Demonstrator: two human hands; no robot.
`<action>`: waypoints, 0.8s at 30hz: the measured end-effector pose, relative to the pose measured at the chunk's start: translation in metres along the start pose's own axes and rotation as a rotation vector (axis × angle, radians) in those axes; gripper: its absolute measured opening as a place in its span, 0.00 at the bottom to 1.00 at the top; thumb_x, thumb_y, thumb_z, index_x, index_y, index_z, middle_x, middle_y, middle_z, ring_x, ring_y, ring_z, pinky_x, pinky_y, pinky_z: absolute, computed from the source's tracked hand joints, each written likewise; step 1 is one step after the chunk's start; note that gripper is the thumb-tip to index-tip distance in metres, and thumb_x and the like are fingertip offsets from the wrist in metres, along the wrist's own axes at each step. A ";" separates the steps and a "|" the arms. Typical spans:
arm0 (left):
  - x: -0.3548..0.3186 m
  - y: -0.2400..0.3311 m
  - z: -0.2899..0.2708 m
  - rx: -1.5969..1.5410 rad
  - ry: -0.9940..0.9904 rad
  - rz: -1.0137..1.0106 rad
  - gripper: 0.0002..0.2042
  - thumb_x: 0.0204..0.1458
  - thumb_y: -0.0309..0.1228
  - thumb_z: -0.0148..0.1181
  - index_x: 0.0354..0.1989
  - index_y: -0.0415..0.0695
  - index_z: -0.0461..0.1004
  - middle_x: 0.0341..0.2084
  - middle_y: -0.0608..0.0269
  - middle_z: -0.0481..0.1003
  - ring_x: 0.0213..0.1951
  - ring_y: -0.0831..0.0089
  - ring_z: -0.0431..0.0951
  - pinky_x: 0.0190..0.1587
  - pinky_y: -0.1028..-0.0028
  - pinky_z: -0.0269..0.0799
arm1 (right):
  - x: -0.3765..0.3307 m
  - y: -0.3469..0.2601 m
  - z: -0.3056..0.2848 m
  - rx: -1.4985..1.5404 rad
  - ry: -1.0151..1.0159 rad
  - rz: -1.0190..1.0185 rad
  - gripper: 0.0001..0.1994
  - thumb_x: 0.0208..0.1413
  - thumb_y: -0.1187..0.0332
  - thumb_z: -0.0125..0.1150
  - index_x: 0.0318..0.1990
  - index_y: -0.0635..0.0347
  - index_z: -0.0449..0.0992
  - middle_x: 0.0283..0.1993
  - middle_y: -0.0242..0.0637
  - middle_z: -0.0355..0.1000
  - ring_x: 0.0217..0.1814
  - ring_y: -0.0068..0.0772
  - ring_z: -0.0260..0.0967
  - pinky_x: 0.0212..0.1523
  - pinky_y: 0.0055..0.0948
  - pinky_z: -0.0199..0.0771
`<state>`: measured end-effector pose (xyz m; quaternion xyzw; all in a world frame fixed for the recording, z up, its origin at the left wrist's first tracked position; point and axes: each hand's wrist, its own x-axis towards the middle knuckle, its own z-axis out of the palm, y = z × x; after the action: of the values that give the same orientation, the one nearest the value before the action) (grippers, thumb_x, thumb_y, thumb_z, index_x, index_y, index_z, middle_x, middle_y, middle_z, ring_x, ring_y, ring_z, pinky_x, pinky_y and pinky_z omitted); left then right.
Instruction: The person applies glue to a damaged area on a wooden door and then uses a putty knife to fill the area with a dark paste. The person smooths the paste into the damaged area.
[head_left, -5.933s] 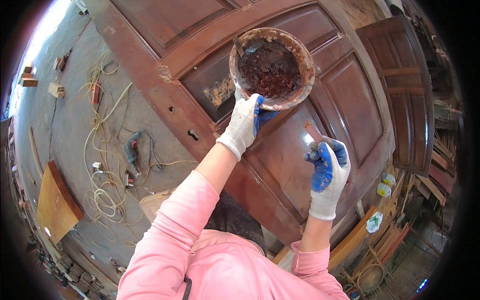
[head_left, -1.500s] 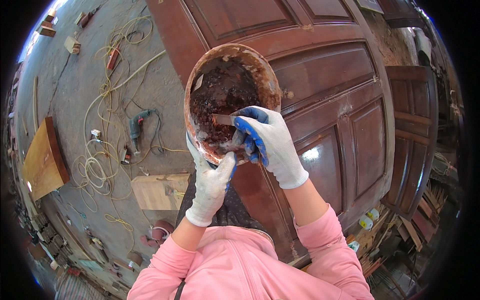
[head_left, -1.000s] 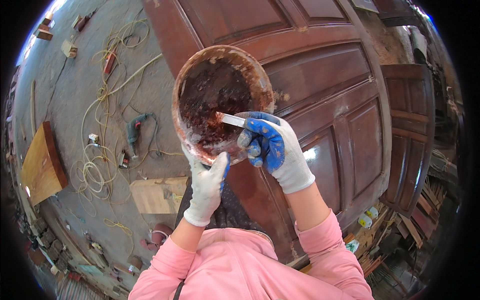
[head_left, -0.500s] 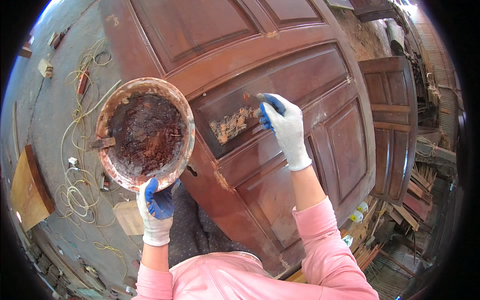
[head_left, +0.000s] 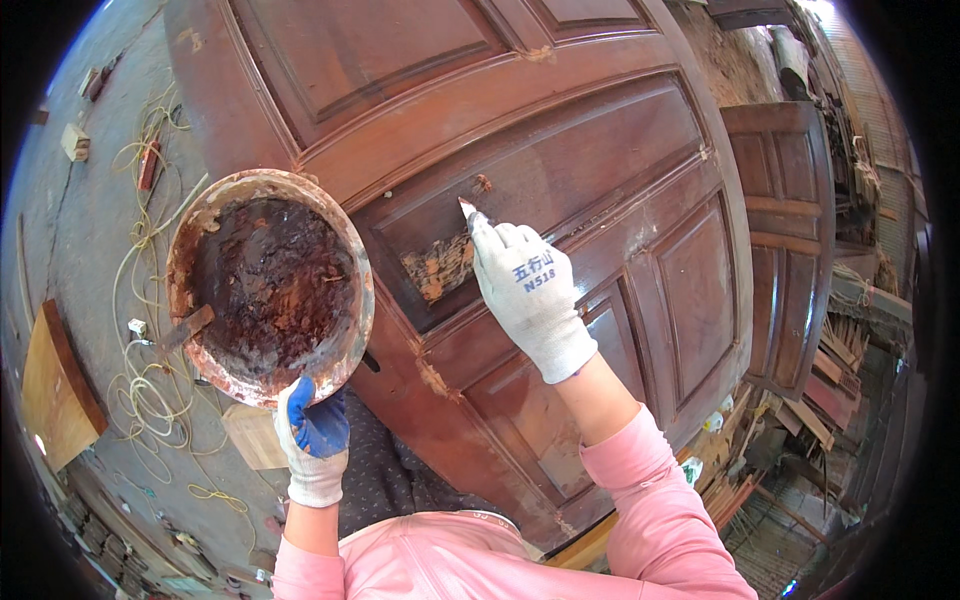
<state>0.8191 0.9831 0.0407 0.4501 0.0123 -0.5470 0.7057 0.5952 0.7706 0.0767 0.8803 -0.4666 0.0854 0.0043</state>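
Observation:
My left hand (head_left: 315,432), in a white glove with a blue palm, grips the near rim of a round, crusted bowl (head_left: 240,386). Dark reddish-brown paste (head_left: 280,270) fills much of it, and a flat brown strip (head_left: 188,328) leans over its left rim. In my right hand (head_left: 527,290), back of the glove upward, is a small pointed blade (head_left: 467,207); its handle is hidden by the fingers. The tip is at a recessed panel of a brown wooden door (head_left: 420,130), beside a rough, tan damaged patch (head_left: 437,268) and a small reddish dab (head_left: 483,184).
Tangled pale cord (head_left: 150,395) lies on the grey floor to the left, near a curved wooden piece (head_left: 60,390) and a wooden block (head_left: 255,437). Another panelled door (head_left: 775,240) stands at the right, with scrap wood (head_left: 830,390) piled beside it.
My right hand has moved left and turned from showing its blue palm side to its back, with the blade now over the panel. The bowl has shifted slightly left and nearer.

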 end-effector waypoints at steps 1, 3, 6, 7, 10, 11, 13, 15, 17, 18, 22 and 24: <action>0.000 0.000 0.000 0.000 0.021 -0.003 0.15 0.63 0.31 0.58 0.57 0.42 0.75 0.58 0.58 0.75 0.59 0.65 0.76 0.63 0.62 0.72 | 0.003 0.003 -0.004 0.062 0.014 0.036 0.16 0.61 0.69 0.62 0.57 0.55 0.78 0.36 0.35 0.76 0.40 0.39 0.77 0.38 0.37 0.79; 0.000 0.000 0.002 0.018 0.036 -0.014 0.15 0.63 0.31 0.58 0.56 0.42 0.76 0.57 0.58 0.75 0.58 0.65 0.76 0.62 0.62 0.73 | 0.013 0.019 -0.011 0.030 0.129 0.067 0.08 0.62 0.68 0.59 0.47 0.53 0.76 0.34 0.35 0.75 0.38 0.37 0.78 0.34 0.35 0.81; -0.001 0.001 0.002 0.041 0.048 -0.012 0.13 0.63 0.32 0.59 0.53 0.43 0.77 0.56 0.58 0.76 0.57 0.65 0.77 0.61 0.62 0.73 | 0.018 0.032 -0.001 0.016 0.166 0.095 0.11 0.62 0.68 0.58 0.50 0.55 0.76 0.35 0.35 0.75 0.38 0.36 0.78 0.33 0.34 0.82; -0.001 0.000 0.004 0.023 0.057 -0.009 0.12 0.63 0.32 0.59 0.52 0.43 0.77 0.55 0.59 0.77 0.57 0.65 0.77 0.60 0.62 0.74 | 0.015 0.027 0.001 -0.019 0.123 0.085 0.11 0.62 0.68 0.58 0.51 0.55 0.77 0.35 0.34 0.75 0.39 0.36 0.78 0.33 0.34 0.81; -0.001 0.000 0.004 0.017 0.064 -0.016 0.11 0.63 0.32 0.59 0.51 0.43 0.77 0.54 0.59 0.77 0.55 0.66 0.78 0.59 0.62 0.74 | 0.003 0.005 0.001 -0.067 0.046 0.012 0.13 0.61 0.66 0.59 0.52 0.56 0.77 0.35 0.32 0.74 0.40 0.33 0.77 0.33 0.32 0.81; -0.001 0.001 0.003 0.022 0.064 -0.020 0.11 0.63 0.32 0.59 0.50 0.43 0.78 0.53 0.59 0.77 0.55 0.66 0.78 0.59 0.62 0.75 | 0.005 0.003 -0.004 0.020 0.032 0.045 0.13 0.61 0.68 0.61 0.53 0.57 0.77 0.37 0.35 0.76 0.40 0.38 0.77 0.36 0.35 0.81; -0.002 0.003 0.003 0.038 0.071 -0.030 0.11 0.63 0.32 0.59 0.50 0.43 0.78 0.53 0.59 0.77 0.55 0.66 0.78 0.59 0.62 0.75 | 0.010 0.005 -0.007 0.091 0.062 0.100 0.14 0.62 0.69 0.62 0.54 0.58 0.78 0.38 0.39 0.77 0.41 0.43 0.78 0.39 0.38 0.81; -0.003 0.003 0.003 0.050 0.072 -0.035 0.11 0.63 0.32 0.59 0.50 0.43 0.78 0.53 0.59 0.77 0.55 0.66 0.78 0.59 0.62 0.75 | 0.015 0.020 0.002 0.000 0.134 0.062 0.21 0.60 0.66 0.60 0.61 0.57 0.75 0.37 0.33 0.74 0.40 0.33 0.76 0.34 0.30 0.80; -0.003 0.001 0.003 0.060 0.075 -0.030 0.10 0.64 0.32 0.59 0.50 0.43 0.78 0.53 0.58 0.77 0.55 0.65 0.78 0.58 0.62 0.75 | 0.009 0.014 0.003 -0.071 0.041 0.008 0.22 0.60 0.67 0.59 0.62 0.59 0.74 0.37 0.33 0.73 0.40 0.32 0.75 0.33 0.29 0.80; -0.003 0.000 0.001 0.037 0.074 -0.032 0.10 0.64 0.32 0.58 0.50 0.43 0.78 0.53 0.58 0.77 0.55 0.65 0.78 0.58 0.62 0.75 | 0.007 0.007 0.002 -0.106 -0.006 -0.021 0.23 0.60 0.67 0.58 0.63 0.61 0.73 0.37 0.33 0.73 0.39 0.31 0.75 0.33 0.28 0.80; -0.003 0.000 0.001 0.006 0.065 -0.038 0.10 0.64 0.32 0.58 0.50 0.44 0.78 0.54 0.58 0.77 0.55 0.65 0.78 0.59 0.62 0.75 | 0.001 -0.006 0.000 -0.005 0.034 -0.022 0.18 0.58 0.71 0.63 0.56 0.57 0.77 0.35 0.32 0.73 0.38 0.34 0.75 0.34 0.33 0.79; -0.003 0.001 0.000 0.026 0.051 -0.034 0.12 0.64 0.32 0.58 0.52 0.42 0.77 0.55 0.57 0.77 0.57 0.64 0.77 0.62 0.61 0.73 | 0.008 0.000 -0.007 0.048 0.068 0.065 0.18 0.58 0.72 0.63 0.56 0.56 0.78 0.35 0.33 0.73 0.38 0.34 0.76 0.34 0.34 0.79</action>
<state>0.8187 0.9858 0.0430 0.4728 0.0305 -0.5473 0.6899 0.5990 0.7648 0.0846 0.8612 -0.4924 0.1263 -0.0036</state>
